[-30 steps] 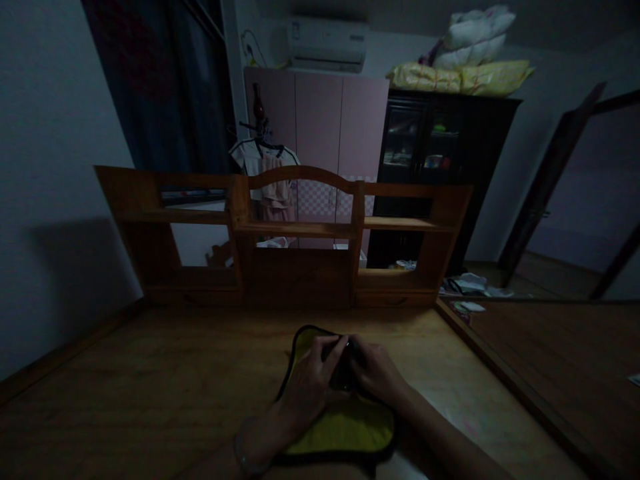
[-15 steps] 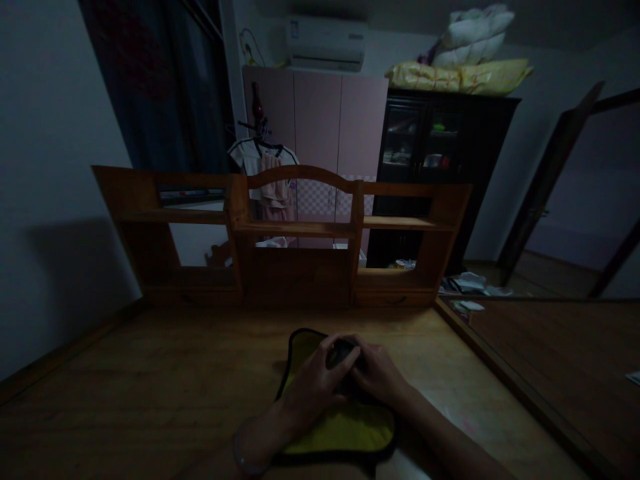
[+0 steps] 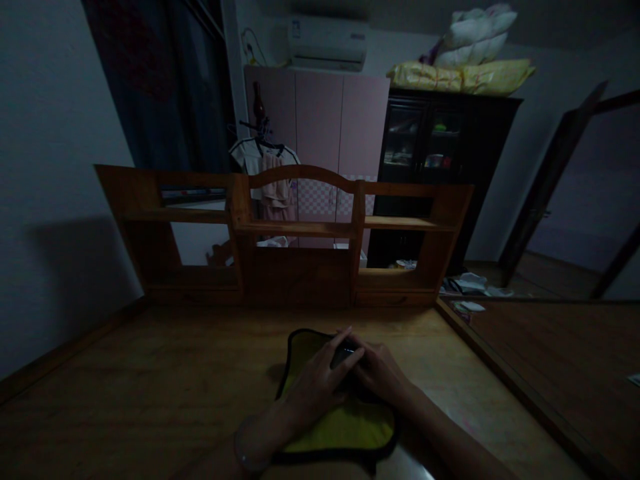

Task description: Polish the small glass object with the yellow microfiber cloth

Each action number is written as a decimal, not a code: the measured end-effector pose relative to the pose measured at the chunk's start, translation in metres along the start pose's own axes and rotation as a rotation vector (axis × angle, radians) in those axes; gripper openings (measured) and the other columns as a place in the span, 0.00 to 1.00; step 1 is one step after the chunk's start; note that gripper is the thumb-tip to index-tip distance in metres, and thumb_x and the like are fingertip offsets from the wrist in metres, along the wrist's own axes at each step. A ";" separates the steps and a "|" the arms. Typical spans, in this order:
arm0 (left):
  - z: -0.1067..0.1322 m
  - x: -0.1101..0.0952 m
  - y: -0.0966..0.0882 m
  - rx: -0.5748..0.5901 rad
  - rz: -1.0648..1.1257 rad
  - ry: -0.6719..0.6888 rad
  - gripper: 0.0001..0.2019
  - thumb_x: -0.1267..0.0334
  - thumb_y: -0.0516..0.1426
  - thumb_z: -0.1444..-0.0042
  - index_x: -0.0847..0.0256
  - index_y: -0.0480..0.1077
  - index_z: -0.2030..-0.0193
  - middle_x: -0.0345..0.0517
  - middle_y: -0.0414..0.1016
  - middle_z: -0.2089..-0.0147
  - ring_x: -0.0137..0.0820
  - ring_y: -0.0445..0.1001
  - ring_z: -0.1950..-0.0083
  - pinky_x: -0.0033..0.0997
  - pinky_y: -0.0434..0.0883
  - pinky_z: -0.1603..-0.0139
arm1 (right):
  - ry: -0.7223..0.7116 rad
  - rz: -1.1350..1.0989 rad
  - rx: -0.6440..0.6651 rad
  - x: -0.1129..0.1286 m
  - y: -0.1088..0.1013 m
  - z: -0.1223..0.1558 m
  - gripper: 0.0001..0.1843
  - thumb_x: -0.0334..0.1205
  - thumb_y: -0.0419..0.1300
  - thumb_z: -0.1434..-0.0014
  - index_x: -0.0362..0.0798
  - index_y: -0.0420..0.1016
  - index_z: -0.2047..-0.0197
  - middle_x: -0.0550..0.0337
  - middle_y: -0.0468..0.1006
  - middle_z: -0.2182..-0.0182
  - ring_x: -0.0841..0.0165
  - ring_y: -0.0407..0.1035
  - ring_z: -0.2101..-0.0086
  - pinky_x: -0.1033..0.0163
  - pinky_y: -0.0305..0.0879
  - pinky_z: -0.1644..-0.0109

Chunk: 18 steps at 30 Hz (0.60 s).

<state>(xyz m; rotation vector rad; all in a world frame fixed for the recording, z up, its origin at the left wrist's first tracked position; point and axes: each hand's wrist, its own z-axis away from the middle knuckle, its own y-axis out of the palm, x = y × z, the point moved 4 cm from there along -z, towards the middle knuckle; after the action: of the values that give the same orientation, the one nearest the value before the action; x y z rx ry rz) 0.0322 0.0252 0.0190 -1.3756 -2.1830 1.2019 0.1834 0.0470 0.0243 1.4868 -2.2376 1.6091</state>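
Observation:
A yellow-green cloth (image 3: 355,430) with a black edge lies flat on the wooden desktop (image 3: 190,373). Over its upper part, my left hand (image 3: 317,377) and my right hand (image 3: 381,371) meet around a small dark glossy object (image 3: 339,357). My left fingers and thumb curve about its left side and top, and the right hand closes on it from the right. Fingers cover most of the object, and the dim light hides its kind. A thin bracelet (image 3: 243,460) circles my left wrist.
Along the desk's far edge stands a wooden shelf unit (image 3: 300,230) with drawers at its base. Raised wooden edging (image 3: 500,370) runs down the right side. A white wall (image 3: 65,200) borders the left. Beyond are pink cabinets (image 3: 317,127) and a dark cupboard (image 3: 480,153).
My left fingers have stretched forward and now meet the right fingertips above the dark object, covering more of it. A bright glint shows on its top. The cloth has stayed in place.

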 end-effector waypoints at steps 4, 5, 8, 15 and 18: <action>0.000 0.002 0.000 0.027 0.030 -0.032 0.48 0.77 0.63 0.57 0.49 0.46 0.31 0.52 0.42 0.30 0.47 0.49 0.31 0.51 0.60 0.36 | 0.008 0.026 0.022 -0.002 0.002 -0.001 0.30 0.41 0.52 0.36 0.55 0.50 0.32 0.53 0.75 0.46 0.62 0.75 0.54 0.60 0.70 0.52; 0.000 0.002 -0.001 0.032 0.039 -0.046 0.49 0.77 0.63 0.57 0.49 0.46 0.31 0.52 0.43 0.30 0.47 0.49 0.32 0.52 0.60 0.36 | 0.022 0.045 0.029 -0.004 0.004 -0.001 0.32 0.41 0.53 0.36 0.55 0.48 0.32 0.53 0.76 0.47 0.62 0.76 0.56 0.60 0.71 0.53; -0.001 0.001 -0.004 0.033 0.049 -0.071 0.50 0.76 0.64 0.58 0.48 0.45 0.31 0.52 0.45 0.31 0.46 0.51 0.33 0.51 0.60 0.36 | 0.058 0.117 0.034 -0.010 0.007 -0.001 0.33 0.42 0.53 0.36 0.53 0.45 0.31 0.51 0.79 0.53 0.61 0.77 0.62 0.60 0.71 0.59; -0.002 -0.002 -0.011 0.016 0.086 -0.150 0.53 0.78 0.65 0.58 0.49 0.42 0.30 0.50 0.48 0.31 0.44 0.52 0.33 0.50 0.57 0.34 | 0.062 0.154 0.024 -0.019 0.013 -0.003 0.29 0.40 0.52 0.36 0.49 0.51 0.33 0.49 0.78 0.52 0.61 0.76 0.61 0.59 0.70 0.57; -0.003 -0.001 -0.013 -0.004 0.165 -0.218 0.53 0.77 0.66 0.58 0.50 0.41 0.30 0.49 0.47 0.30 0.42 0.50 0.32 0.48 0.57 0.33 | 0.089 0.121 0.007 -0.018 0.013 -0.005 0.22 0.38 0.52 0.37 0.49 0.62 0.40 0.51 0.79 0.54 0.62 0.76 0.60 0.61 0.69 0.58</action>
<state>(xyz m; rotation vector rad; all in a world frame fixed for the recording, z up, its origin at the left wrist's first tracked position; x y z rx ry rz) 0.0265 0.0228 0.0313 -1.5148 -2.2505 1.4704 0.1824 0.0634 0.0082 1.2771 -2.3162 1.6804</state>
